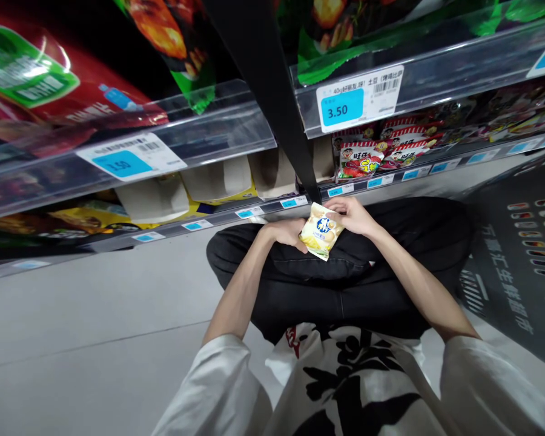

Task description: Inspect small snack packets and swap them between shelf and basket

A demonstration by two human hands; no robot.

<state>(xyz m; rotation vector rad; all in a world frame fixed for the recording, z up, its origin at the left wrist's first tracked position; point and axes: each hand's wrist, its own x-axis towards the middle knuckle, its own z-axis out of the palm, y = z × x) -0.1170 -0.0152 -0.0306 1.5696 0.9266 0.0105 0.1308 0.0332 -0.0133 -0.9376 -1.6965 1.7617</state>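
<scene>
A small cream and yellow snack packet (322,232) with a blue logo is held between my two hands, over my crossed legs in black trousers (309,290). My left hand (287,234) grips its left side, the thumb near the lower edge. At the packet's upper right corner, my right hand (352,215) is closed on it with bent fingers. The packet lies tilted with its printed face toward me. Some fingers of both hands are hidden behind it.
Just ahead is a low shelf edge (222,219) with price tags, carrying open cartons (218,178) and red-and-white candy bags (358,160). A higher shelf with a clear lip (236,130) overhangs. A dark shopping basket (504,260) stands at my right; pale floor (95,327) lies left.
</scene>
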